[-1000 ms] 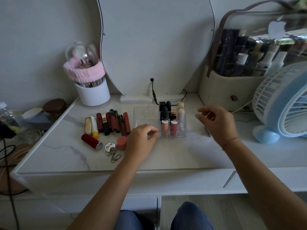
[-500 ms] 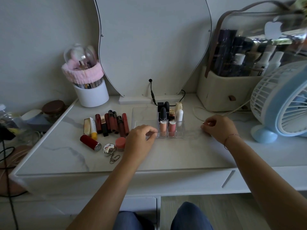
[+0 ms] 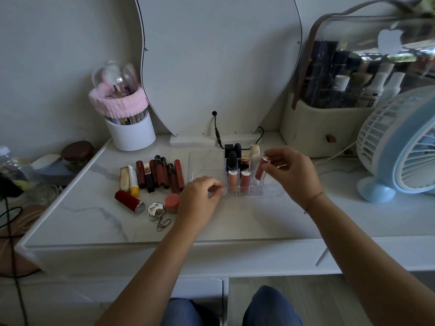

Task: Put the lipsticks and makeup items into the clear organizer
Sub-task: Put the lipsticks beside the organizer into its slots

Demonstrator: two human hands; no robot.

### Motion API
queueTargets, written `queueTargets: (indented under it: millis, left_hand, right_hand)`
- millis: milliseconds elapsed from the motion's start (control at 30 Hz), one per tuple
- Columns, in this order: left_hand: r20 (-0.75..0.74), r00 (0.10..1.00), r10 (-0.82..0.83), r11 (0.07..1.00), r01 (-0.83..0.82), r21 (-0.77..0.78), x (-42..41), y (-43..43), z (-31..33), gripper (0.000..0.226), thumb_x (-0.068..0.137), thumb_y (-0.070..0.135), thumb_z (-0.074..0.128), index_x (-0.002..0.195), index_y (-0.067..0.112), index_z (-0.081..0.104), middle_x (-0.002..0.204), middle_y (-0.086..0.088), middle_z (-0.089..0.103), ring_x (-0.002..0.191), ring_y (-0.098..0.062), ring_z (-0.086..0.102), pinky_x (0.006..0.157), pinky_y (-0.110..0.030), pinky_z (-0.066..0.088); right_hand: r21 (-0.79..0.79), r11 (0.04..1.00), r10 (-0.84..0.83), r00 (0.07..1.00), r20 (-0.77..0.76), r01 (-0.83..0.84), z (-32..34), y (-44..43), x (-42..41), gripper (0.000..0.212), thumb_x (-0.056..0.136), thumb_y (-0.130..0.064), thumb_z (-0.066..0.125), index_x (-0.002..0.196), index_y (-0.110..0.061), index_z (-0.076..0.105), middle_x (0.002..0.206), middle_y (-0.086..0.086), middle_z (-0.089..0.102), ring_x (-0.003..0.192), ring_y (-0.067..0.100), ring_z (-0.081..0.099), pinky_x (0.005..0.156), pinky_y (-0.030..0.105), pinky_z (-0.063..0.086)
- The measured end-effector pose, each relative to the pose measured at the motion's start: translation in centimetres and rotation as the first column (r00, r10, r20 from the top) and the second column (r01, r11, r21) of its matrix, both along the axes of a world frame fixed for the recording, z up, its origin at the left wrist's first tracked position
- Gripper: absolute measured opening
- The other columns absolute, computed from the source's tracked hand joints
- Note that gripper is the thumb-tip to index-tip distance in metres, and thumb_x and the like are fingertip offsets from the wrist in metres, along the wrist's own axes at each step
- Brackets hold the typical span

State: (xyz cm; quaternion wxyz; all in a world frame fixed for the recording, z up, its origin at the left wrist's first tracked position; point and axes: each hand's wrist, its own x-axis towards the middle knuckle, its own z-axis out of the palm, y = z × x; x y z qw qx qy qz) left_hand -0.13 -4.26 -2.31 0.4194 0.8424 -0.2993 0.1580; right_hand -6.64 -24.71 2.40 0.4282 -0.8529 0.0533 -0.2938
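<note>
clear organizer point(image 3: 206, 161): it is seen on the white table top point(image 3: 235, 220), in front of the mirror point(image 3: 211, 67). its right slots are filled with upright tubes; its wide left parts are bare.
pink gloss tube point(image 3: 259, 171): it is held tilted just above the front right slot and is not yet let down into it.
right hand point(image 3: 292, 172): the tube is pinched near its top between thumb and fingertips.
left hand point(image 3: 200, 196): the fingers are curled on the organizer's front edge, so the box is held steady.
step in hand: one tube is being put into a slot, it seems.
next move: the tube should be stood straight, lined up over the free slot and let go gently, so the tubes beside it are not knocked.
left to do: a row of dark red lipsticks point(image 3: 160, 172) is laid left of the organizer, with a yellow-tipped tube point(image 3: 133, 182), a fat red lipstick point(image 3: 128, 200), a small pink-lid jar point(image 3: 171, 203) and a shiny round charm point(image 3: 155, 209). much of the task is judged undone.
around: a white brush cup point(image 3: 131, 132) is seen at the back left, a blue fan point(image 3: 400, 149) at the right.
</note>
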Motion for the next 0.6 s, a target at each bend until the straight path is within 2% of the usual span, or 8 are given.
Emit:
queueTargets:
  millis: [100, 200, 267, 467, 600]
  left_hand:
    - [0.004, 1.000, -0.005, 1.000, 0.005, -0.002, -0.1, 0.1, 0.0, 0.012, 0.080, 0.008, 0.067, 0.089, 0.013, 0.071, 0.088, 0.000, 0.072, 0.080, -0.010, 0.064, 0.074, -0.028, 0.054]
    - [0.007, 1.000, -0.005, 1.000, 0.006, -0.002, -0.1, 0.1, 0.0, 0.011, 0.080, 0.008, 0.066, 0.089, 0.013, 0.071, 0.088, 0.000, 0.072, 0.080, -0.011, 0.064, 0.074, -0.029, 0.054]
    - [0.008, 1.000, -0.005, 1.000, 0.006, -0.006, 0.0, 0.1, 0.0, 0.011, 0.080, 0.009, 0.067, 0.089, 0.013, 0.072, 0.087, 0.000, 0.072, 0.080, -0.011, 0.064, 0.074, -0.031, 0.055]
    - [0.014, 1.000, -0.012, 1.000, 0.013, -0.026, 0.2, 0.1, -0.2, 0.010, 0.081, 0.011, 0.067, 0.089, 0.013, 0.072, 0.087, 0.001, 0.072, 0.081, -0.011, 0.065, 0.074, -0.033, 0.055]
    - [0.077, 0.997, -0.004, 0.998, 0.008, -0.057, -0.3, 0.0, 0.1, 0.012, 0.081, 0.010, 0.067, 0.092, 0.011, 0.071, 0.089, -0.001, 0.072, 0.084, -0.012, 0.064, 0.077, -0.031, 0.054]
  right_hand:
    - [-0.031, 1.000, -0.004, 1.000, -0.002, 0.003, -0.8, 0.8, 0.2, 0.022, 0.077, -0.013, 0.072, 0.097, -0.015, 0.065, 0.086, -0.003, 0.067, 0.076, 0.010, 0.063, 0.071, 0.016, 0.052]
    - [-0.096, 0.995, -0.021, 0.999, -0.027, 0.018, -1.8, 1.3, 0.2, 0.022, 0.077, -0.015, 0.071, 0.099, -0.017, 0.066, 0.086, -0.004, 0.067, 0.075, 0.006, 0.061, 0.070, 0.012, 0.048]
    - [-0.094, 0.995, -0.037, 0.999, -0.026, 0.035, -2.2, 1.5, 0.2, 0.024, 0.077, -0.014, 0.071, 0.100, -0.019, 0.067, 0.089, -0.003, 0.067, 0.076, 0.007, 0.060, 0.071, 0.015, 0.048]
    - [-0.028, 0.998, -0.060, 0.998, 0.002, 0.060, -2.8, 1.8, 0.0, 0.025, 0.077, -0.016, 0.072, 0.100, -0.020, 0.065, 0.091, -0.001, 0.065, 0.077, 0.011, 0.058, 0.072, 0.026, 0.051]
    - [0.147, 0.984, -0.099, 0.995, -0.030, 0.103, -3.6, 1.8, 0.0, 0.049, 0.073, -0.020, 0.076, 0.117, -0.019, 0.053, 0.099, 0.001, 0.058, 0.086, 0.016, 0.056, 0.075, 0.026, 0.048]
